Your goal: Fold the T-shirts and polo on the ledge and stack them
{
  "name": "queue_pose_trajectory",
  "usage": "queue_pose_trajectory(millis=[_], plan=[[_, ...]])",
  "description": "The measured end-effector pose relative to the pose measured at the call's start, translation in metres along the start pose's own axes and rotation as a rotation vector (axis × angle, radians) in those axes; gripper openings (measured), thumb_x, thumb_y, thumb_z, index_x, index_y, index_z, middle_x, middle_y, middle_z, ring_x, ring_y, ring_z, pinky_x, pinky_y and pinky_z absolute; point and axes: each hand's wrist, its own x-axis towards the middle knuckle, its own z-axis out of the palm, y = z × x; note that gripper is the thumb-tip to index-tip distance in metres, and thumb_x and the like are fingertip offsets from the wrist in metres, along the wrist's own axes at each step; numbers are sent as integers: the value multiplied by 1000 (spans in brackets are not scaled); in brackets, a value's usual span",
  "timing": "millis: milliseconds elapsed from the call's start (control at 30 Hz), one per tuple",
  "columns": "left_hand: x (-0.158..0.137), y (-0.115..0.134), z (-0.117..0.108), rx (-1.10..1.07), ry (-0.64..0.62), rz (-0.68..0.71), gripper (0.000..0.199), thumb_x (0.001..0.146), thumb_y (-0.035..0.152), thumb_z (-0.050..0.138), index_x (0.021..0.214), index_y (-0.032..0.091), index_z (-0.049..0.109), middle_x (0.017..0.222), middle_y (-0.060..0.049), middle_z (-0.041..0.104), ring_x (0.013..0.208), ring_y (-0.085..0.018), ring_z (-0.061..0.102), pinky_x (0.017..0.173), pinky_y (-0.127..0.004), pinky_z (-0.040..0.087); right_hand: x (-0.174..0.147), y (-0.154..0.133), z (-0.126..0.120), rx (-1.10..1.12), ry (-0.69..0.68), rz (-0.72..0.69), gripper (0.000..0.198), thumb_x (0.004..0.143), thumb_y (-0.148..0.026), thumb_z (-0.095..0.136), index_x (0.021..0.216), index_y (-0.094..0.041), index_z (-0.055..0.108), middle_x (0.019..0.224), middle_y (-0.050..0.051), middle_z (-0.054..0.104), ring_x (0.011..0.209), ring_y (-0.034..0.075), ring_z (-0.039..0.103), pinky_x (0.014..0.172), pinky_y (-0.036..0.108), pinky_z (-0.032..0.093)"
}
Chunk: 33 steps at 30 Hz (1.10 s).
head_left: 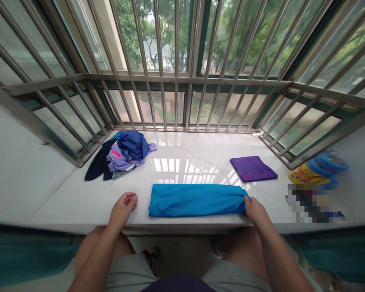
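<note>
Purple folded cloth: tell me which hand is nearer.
Right. The right hand holds the blue cloth, on the near side of the purple folded cloth; the left hand is farther, left of the blue cloth.

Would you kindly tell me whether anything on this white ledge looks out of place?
The jumbled clothes heap at left contrasts with the flat blue cloth; a crumpled white scrap near the far right corner looks stray.

clothes heap (130,148) left, cloth (197,200) centre, bottle (308,173) right
</note>
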Motion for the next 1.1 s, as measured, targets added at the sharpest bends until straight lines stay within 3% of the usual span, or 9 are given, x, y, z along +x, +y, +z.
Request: queue_pose_trajectory(millis=[167, 300, 367, 467, 567, 667, 800, 967, 1100], plan=[[-11, 6, 6, 264, -14, 125, 42, 88, 65, 62, 96, 24, 68, 81, -1, 73, 75, -21, 69, 73, -32, 56, 2, -9, -38, 144, 179, 52, 58, 105, -43, 37, 133, -1, 66, 118, 32, 75, 106, 42, 74, 86, 47, 57], [-13, 11, 9, 371, 8, 150, 36, 89, 60, 58, 91, 26, 68, 80, 0, 74, 75, -21, 69, 75, -32, 55, -28, -85, -38, 267, 276, -217, 44, 105, -47, 48, 137, -21, 65, 128, 19, 74, 114, 35, 70, 96, 42, 54], [-13, 10, 8, 363, 4, 157, 35, 89, 59, 58, 91, 26, 68, 79, 0, 73, 74, -21, 68, 74, -31, 54, -56, -141, -19, 236, 231, -509, 39, 109, -36, 43, 139, -19, 62, 137, 18, 68, 123, 36, 63, 105, 46, 50], [-13, 8, 8, 359, -19, 170, 34, 90, 58, 59, 91, 26, 67, 78, 0, 73, 74, -21, 68, 74, -32, 54, -108, -219, 31, 159, 82, -776, 35, 107, -20, 44, 136, -26, 64, 130, 9, 70, 118, 29, 63, 105, 41, 50], [-14, 7, 9, 366, -26, 178, 32, 91, 57, 59, 90, 26, 67, 78, 0, 73, 73, -21, 68, 74, -32, 54, -154, -262, 88, 80, -59, -947, 19, 102, -19, 57, 109, -25, 73, 114, 7, 75, 105, 29, 65, 96, 41, 54], [-15, 7, 10, 362, -36, 184, 31, 92, 55, 59, 91, 26, 67, 79, 0, 73, 74, -21, 68, 74, -31, 54, -178, -263, 131, -1, -109, -1118, 24, 104, -27, 60, 124, -21, 73, 142, 15, 69, 129, 36, 61, 113, 55, 47], [-16, 8, 9, 388, -46, 196, 31, 94, 55, 57, 91, 25, 68, 80, 0, 74, 74, -21, 69, 74, -31, 54, -178, -233, 161, 2, 30, -1192, 64, 100, -41, 72, 157, -20, 54, 174, 20, 36, 158, 43, 36, 125, 67, 33], [-16, 7, 10, 417, -16, 206, 31, 92, 54, 57, 88, 26, 68, 76, 1, 73, 71, -20, 69, 71, -31, 52, -176, -201, 171, 37, 203, -1303, 29, 103, -23, 65, 131, -23, 73, 148, 15, 68, 137, 33, 65, 115, 52, 52], [-16, 7, 12, 446, 2, 198, 30, 91, 54, 57, 88, 26, 68, 76, 1, 73, 70, -20, 69, 69, -30, 51, -175, -196, 137, 182, 145, -1261, 21, 101, -20, 60, 113, -26, 76, 132, 7, 79, 116, 27, 76, 99, 39, 62]])
